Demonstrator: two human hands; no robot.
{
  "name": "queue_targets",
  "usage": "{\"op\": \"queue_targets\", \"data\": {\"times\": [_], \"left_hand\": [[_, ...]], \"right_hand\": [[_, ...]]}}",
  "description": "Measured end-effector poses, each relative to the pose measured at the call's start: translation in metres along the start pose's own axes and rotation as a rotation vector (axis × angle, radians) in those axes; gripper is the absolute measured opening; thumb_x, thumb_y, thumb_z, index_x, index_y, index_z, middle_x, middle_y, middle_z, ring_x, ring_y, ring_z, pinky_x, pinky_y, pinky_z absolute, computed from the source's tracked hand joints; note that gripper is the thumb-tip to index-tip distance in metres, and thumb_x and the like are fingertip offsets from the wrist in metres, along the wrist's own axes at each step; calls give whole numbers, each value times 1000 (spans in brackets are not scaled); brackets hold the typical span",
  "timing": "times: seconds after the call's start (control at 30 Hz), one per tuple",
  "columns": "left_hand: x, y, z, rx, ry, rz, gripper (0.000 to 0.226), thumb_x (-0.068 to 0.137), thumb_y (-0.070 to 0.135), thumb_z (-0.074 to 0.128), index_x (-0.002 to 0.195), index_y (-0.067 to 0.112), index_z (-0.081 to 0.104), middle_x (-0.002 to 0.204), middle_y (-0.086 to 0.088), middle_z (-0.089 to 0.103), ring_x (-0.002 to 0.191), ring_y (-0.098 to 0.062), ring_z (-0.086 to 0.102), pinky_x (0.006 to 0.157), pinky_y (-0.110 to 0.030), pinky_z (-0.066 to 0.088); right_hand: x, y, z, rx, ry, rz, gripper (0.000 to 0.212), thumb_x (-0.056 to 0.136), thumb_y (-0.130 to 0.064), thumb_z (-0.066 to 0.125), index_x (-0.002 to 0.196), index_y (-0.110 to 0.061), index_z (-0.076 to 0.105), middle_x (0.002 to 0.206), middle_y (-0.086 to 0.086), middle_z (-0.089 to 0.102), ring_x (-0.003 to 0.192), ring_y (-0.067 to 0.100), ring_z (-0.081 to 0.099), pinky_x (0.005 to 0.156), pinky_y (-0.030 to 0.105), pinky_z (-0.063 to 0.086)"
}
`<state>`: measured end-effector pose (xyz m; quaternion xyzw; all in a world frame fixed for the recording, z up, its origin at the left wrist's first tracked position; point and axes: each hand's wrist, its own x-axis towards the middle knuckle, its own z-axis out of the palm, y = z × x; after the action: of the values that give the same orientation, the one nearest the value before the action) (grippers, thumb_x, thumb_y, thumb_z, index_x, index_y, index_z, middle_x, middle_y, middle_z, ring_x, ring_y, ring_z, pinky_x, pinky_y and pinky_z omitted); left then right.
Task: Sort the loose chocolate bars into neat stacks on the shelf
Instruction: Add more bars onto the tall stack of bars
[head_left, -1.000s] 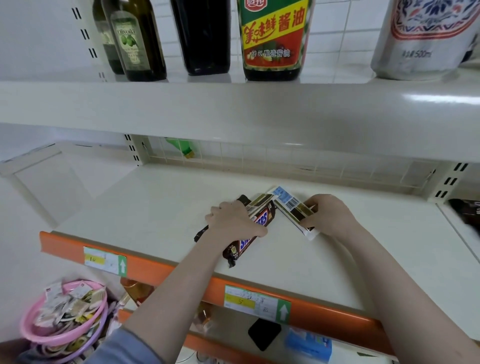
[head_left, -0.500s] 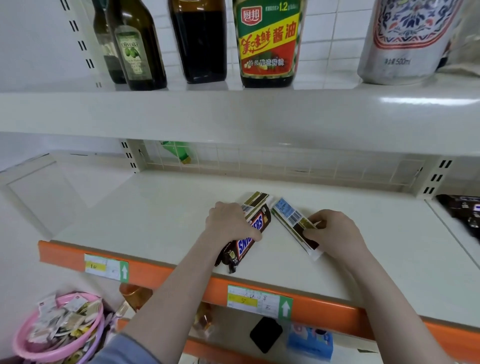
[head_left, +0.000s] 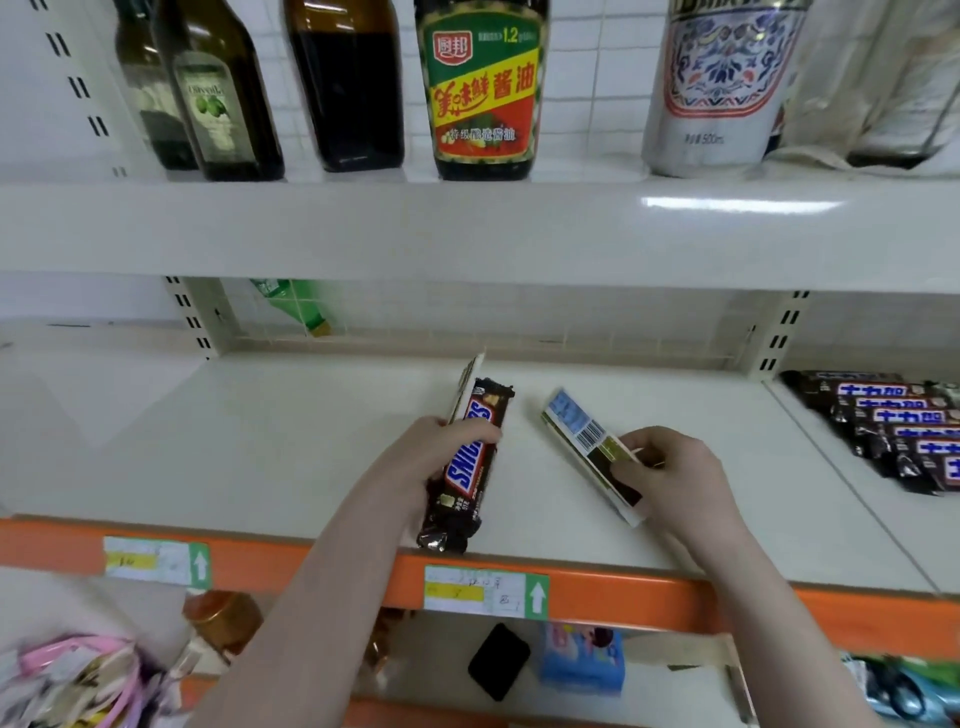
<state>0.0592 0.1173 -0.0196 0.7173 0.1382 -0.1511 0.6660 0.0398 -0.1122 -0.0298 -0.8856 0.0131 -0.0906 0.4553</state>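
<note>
My left hand (head_left: 431, 460) grips a brown Snickers bar (head_left: 470, 467) together with a thin boxed bar (head_left: 466, 382) behind it, both pointing away from me over the white shelf (head_left: 270, 447). To the right, my right hand (head_left: 670, 480) pinches the near end of a white boxed chocolate bar (head_left: 589, 449) with a blue label and barcode, lying diagonally on the shelf. The two hands are a little apart. A neat row of Snickers bars (head_left: 893, 428) lies on the adjoining shelf section at the far right.
An upper shelf (head_left: 467, 228) carries bottles and a white jar just above. The orange shelf edge (head_left: 623, 597) with price tags runs in front. A green bottle (head_left: 293, 306) lies behind the wire back. A pink basket (head_left: 78, 675) and small items sit below.
My hands have drawn apart: the left has turned the Snickers bundle to point away from me, and the right has pulled the white boxed bar to the right. The camera tilted, revealing the stacked bars.
</note>
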Motion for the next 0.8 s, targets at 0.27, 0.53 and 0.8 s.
{"op": "queue_targets", "data": {"times": [0.27,0.53,0.8], "left_hand": [[-26,-10,77,-600,-72,-104,44,55,23,81,91,5,64,65,-12,67,53,-22,65,54,-30,54],[-32,-2,233,-965,-163,-30,43,49,14,84,86,4,65,69,-15,67,74,-33,69,70,-44,55],[-48,1,388,-1031,-231,-34,26,55,15,77,76,2,74,77,-13,71,67,-27,69,64,-35,58]], "right_hand": [[-10,15,-56,118,86,-187,21,77,-10,61,80,-31,61,65,-4,66,62,20,60,56,30,42],[-4,93,-171,21,9,-516,23,80,-10,64,93,-28,60,86,-13,61,78,4,56,65,16,43],[-4,191,-291,252,-218,-483,35,79,-4,67,92,-35,60,99,-17,61,95,0,58,79,7,41]]}}
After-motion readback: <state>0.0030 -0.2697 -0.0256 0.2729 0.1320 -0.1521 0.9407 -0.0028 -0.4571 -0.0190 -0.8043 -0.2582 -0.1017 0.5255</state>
